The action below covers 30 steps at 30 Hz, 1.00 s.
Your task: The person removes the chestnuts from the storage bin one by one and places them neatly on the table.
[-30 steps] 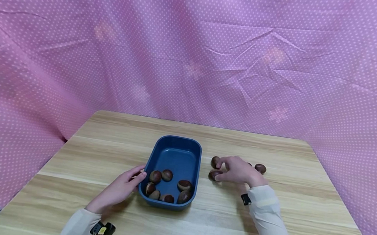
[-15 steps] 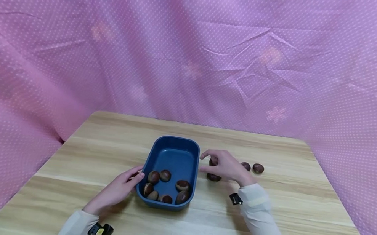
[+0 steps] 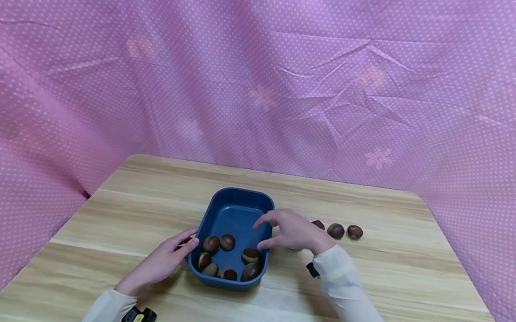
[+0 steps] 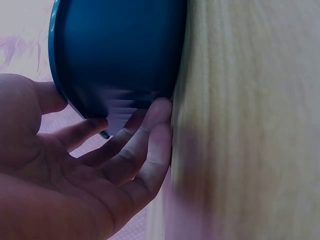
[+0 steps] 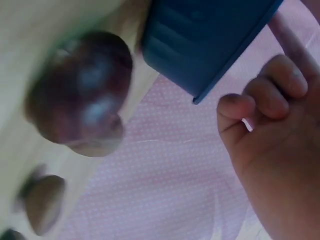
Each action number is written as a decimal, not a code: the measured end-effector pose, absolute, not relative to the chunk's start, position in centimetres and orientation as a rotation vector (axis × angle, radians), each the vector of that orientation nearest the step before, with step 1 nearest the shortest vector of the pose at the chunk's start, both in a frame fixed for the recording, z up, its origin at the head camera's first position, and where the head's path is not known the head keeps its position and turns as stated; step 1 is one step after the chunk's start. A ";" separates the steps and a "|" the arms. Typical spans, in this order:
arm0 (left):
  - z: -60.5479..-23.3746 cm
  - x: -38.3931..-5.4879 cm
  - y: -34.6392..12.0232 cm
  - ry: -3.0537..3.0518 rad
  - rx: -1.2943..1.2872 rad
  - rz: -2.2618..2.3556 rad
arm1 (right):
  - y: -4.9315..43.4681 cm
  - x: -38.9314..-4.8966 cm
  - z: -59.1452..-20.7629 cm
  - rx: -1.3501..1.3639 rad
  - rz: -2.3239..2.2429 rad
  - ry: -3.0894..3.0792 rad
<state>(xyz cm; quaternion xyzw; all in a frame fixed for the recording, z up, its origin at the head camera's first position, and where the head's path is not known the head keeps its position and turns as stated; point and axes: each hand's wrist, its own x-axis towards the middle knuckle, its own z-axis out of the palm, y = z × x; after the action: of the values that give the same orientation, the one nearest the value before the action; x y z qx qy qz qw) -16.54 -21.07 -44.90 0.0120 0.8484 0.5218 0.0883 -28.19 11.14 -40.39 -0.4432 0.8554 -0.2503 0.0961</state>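
A deep blue box (image 3: 226, 283) with rounded corners stands on the table, several brown chestnuts (image 3: 251, 256) lying in its near half. My left hand (image 3: 160, 262) holds the box's left side, thumb at the rim; the left wrist view has its bent fingers (image 4: 160, 112) against the outer wall down near the base. My right hand (image 3: 295, 230) is over the right rim, thumb and forefinger spread apart above the inside with nothing between them. In the right wrist view its other fingers (image 5: 270, 97) are bent beside the box, and a large glossy chestnut (image 5: 82, 85) appears close by.
To the right of the box, several chestnuts lie on the wooden table (image 3: 415, 282), among them one (image 3: 335, 231) mid-row and one (image 3: 355, 232) at the right end. Others there are partly hidden by my right hand. A pink dotted cloth (image 3: 266, 78) hangs behind and around the table.
My right hand has moved left from the loose chestnuts to over the box's right rim, uncovering more of the chestnuts at right. The left hand stays at the box.
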 end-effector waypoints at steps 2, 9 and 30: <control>-44.8 -16.6 -21.1 2.539 0.038 1.546 | 10.7 -28.4 -39.8 -1.363 -0.656 2.517; -44.7 -16.6 -21.1 2.544 0.028 1.551 | 8.7 -29.0 -38.0 -1.344 -0.375 2.452; -44.7 -16.4 -21.3 2.484 0.023 1.575 | 3.8 -27.7 -38.1 -1.278 0.240 2.401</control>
<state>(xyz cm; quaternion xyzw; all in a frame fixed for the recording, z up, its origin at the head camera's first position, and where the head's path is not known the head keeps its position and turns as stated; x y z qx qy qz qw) -16.43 -21.25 -44.72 0.0077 0.8402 0.5329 0.0999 -27.68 3.79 -38.08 -0.4582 0.8608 0.0859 0.2039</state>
